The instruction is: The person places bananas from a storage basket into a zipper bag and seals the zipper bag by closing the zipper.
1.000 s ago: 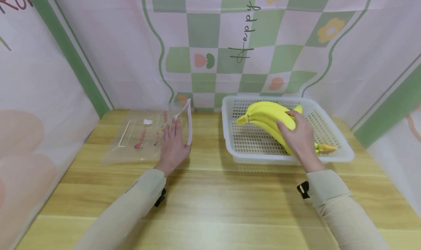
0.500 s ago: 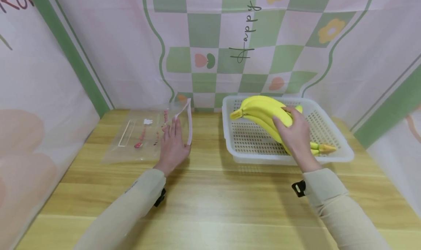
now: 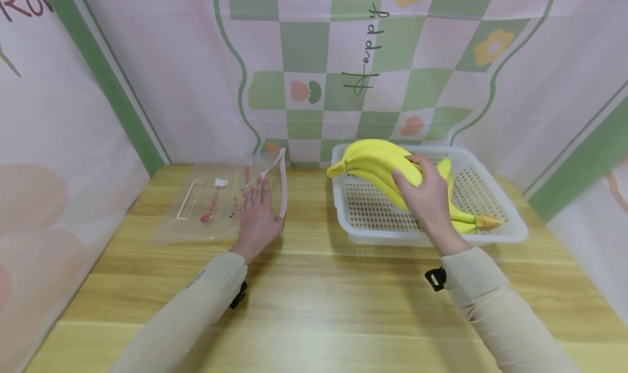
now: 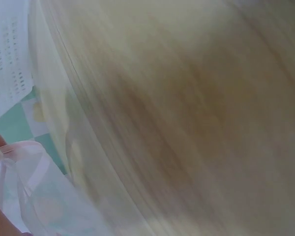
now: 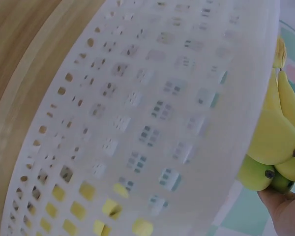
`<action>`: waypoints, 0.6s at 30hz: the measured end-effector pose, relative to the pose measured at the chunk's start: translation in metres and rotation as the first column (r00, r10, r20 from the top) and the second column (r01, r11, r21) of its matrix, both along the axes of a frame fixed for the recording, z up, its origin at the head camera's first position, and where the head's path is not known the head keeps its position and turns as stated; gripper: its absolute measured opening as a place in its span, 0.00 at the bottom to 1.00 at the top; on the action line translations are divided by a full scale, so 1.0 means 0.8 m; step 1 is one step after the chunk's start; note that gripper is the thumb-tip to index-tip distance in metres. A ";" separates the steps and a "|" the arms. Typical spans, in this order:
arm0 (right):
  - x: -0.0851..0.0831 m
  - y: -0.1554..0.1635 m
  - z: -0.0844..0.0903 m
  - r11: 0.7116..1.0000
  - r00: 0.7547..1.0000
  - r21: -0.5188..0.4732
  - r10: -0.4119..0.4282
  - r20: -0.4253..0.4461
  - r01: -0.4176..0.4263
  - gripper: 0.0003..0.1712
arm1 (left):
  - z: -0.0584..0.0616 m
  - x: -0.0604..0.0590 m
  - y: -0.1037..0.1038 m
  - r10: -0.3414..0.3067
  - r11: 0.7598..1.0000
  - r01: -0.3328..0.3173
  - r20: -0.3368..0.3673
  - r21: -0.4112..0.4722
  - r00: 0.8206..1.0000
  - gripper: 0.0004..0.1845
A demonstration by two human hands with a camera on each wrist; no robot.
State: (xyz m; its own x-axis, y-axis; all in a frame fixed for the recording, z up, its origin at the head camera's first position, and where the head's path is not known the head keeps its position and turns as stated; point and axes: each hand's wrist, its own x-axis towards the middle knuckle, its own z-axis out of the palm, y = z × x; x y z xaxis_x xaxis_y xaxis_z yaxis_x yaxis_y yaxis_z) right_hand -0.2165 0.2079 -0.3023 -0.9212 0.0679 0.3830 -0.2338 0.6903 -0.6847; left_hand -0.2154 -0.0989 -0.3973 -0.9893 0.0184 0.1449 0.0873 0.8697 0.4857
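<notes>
My right hand [image 3: 428,193] grips a bunch of yellow bananas [image 3: 378,166], raised over the left part of a white perforated plastic basket [image 3: 358,236]. In the right wrist view the bananas [image 5: 275,137] show dark tips, with the fingers beneath them. A second bunch of bananas [image 3: 461,217] lies in the basket, its stem toward the right. On the left, my left hand [image 3: 260,217] rests with straight fingers on a clear zip bag [image 3: 196,215] with pink print. Its thumb is at the pink-edged mouth, which stands partly apart [image 4: 24,152].
Wooden table boards [image 3: 314,296] run between the bag and the basket and toward the front. A printed curtain [image 3: 304,46] with green checks hangs right behind both. Further white cloth closes off the left and right sides.
My right hand has lifted the banana bunch up and to the left, uncovering more of the second bunch. The left hand and the zip bag have stayed in place.
</notes>
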 end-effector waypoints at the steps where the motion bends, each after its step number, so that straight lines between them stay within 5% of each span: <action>1: 0.000 -0.002 0.000 1.000 1.000 0.002 0.006 -0.003 -0.006 0.30 | 0.000 0.000 0.000 0.000 1.000 0.000 0.001 0.000 1.000 0.52; 18: 0.001 -0.040 0.004 0.996 0.995 0.014 0.094 -0.023 -0.093 0.29 | 0.007 -0.001 0.000 0.006 1.000 -0.006 -0.009 0.006 1.000 0.53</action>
State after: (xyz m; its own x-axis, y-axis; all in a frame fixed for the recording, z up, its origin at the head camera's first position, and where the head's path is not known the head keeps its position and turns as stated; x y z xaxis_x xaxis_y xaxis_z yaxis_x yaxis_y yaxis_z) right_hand -0.2160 0.1758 -0.2989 -0.9142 -0.0229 0.4046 -0.3134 0.6732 -0.6698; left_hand -0.2165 -0.0988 -0.3916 -0.9881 0.0116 0.1535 0.0863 0.8675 0.4900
